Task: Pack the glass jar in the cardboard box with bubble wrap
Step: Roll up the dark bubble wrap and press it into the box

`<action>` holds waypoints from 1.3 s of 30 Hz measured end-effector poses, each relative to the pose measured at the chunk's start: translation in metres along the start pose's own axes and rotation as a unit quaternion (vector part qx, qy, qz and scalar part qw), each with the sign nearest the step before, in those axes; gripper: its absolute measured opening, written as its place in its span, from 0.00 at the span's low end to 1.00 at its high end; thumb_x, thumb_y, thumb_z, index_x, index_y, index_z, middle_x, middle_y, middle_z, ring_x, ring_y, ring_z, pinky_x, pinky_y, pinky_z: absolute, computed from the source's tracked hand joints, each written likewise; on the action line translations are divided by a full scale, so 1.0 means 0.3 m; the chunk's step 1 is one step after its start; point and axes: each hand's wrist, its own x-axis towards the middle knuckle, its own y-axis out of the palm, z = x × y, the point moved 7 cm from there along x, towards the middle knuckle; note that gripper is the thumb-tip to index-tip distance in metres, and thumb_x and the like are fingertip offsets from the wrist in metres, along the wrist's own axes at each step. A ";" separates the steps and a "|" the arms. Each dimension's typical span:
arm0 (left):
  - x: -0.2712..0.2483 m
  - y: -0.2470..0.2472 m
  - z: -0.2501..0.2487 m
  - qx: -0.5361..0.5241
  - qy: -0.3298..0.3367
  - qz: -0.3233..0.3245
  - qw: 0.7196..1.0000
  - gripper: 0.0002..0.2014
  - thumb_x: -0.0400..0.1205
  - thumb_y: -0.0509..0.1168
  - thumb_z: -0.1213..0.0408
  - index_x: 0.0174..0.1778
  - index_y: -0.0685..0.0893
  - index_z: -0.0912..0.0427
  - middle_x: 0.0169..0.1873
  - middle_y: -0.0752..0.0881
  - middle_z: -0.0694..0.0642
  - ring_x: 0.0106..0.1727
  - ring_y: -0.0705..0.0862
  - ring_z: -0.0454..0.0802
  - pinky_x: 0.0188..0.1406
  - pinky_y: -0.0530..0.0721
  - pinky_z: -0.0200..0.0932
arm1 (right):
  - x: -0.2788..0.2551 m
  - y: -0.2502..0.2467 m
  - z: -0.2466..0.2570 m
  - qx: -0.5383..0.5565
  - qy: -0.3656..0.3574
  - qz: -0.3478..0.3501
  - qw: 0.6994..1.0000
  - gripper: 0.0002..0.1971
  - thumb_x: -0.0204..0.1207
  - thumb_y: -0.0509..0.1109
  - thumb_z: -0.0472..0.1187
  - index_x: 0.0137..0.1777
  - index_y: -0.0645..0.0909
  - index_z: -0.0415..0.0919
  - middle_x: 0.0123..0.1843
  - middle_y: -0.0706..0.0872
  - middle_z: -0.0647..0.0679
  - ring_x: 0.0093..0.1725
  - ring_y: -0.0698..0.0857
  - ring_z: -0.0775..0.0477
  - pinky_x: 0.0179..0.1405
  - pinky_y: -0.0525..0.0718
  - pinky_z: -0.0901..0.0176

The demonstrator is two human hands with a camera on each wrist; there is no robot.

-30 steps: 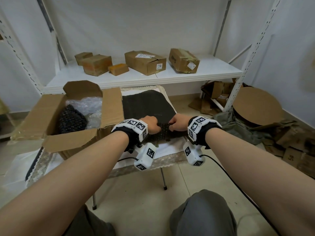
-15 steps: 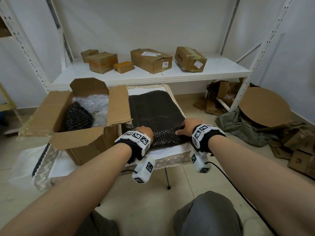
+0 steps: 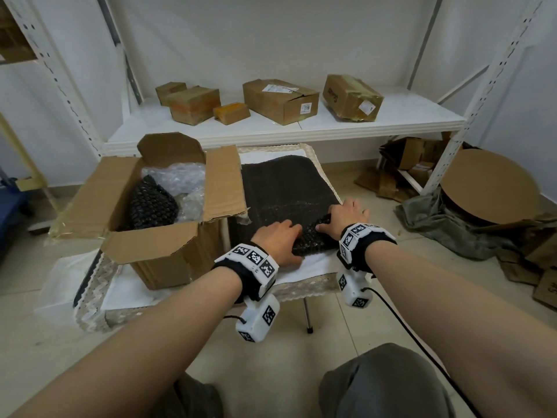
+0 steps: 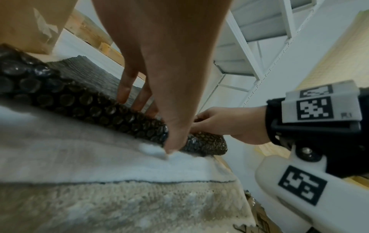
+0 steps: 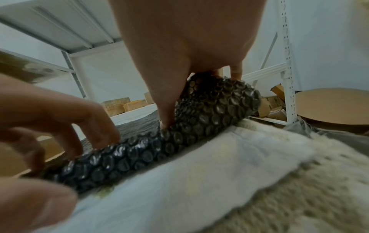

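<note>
Farther forward, left hand and right hand roll knobbly black bubble wrap.

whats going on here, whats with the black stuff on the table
A person works with black bubble wrap on a small cloth-covered table. The left hand and right hand both grip its rolled near end; the rest lies flat beyond. An open cardboard box beside it holds more wrap. No glass jar shows.

Shelf, small boxes (on it), cardboard disc
</note>
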 end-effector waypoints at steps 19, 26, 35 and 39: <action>0.053 -0.075 0.045 -0.132 -0.153 -0.005 0.979 0.16 0.84 0.53 0.63 0.65 0.78 0.62 0.61 0.83 0.64 0.60 0.83 0.66 0.48 0.77 0.51 | -0.062 -0.133 0.042 0.076 -0.207 -0.063 0.973 0.12 0.74 0.67 0.51 0.57 0.81 0.53 0.54 0.87 0.52 0.61 0.81 0.45 0.74 0.62 0.50; 0.070 -0.054 0.110 -0.067 -0.182 -0.070 0.978 0.24 0.83 0.61 0.64 0.75 0.65 0.61 0.66 0.80 0.62 0.66 0.80 0.64 0.66 0.71 0.60 | -0.048 -0.115 0.022 0.092 -0.209 -0.159 0.960 0.17 0.73 0.73 0.49 0.61 0.77 0.55 0.66 0.75 0.51 0.71 0.71 0.44 0.81 0.54 0.42; 0.113 -0.034 0.127 -0.083 -0.142 -0.096 0.982 0.22 0.81 0.63 0.67 0.71 0.71 0.51 0.69 0.74 0.59 0.69 0.74 0.61 0.66 0.73 0.60 | -0.030 0.007 0.045 0.040 -0.210 0.001 0.977 0.32 0.69 0.69 0.70 0.72 0.74 0.60 0.72 0.76 0.53 0.75 0.70 0.45 0.78 0.58 0.40; 0.113 -0.017 0.076 -0.054 -0.104 -0.072 0.990 0.27 0.79 0.57 0.35 0.62 0.82 0.51 0.63 0.75 0.55 0.66 0.73 0.58 0.64 0.73 0.59 | -0.021 0.056 0.053 0.005 -0.189 0.047 0.981 0.30 0.78 0.59 0.68 0.78 0.70 0.60 0.81 0.71 0.55 0.80 0.66 0.45 0.80 0.55 0.35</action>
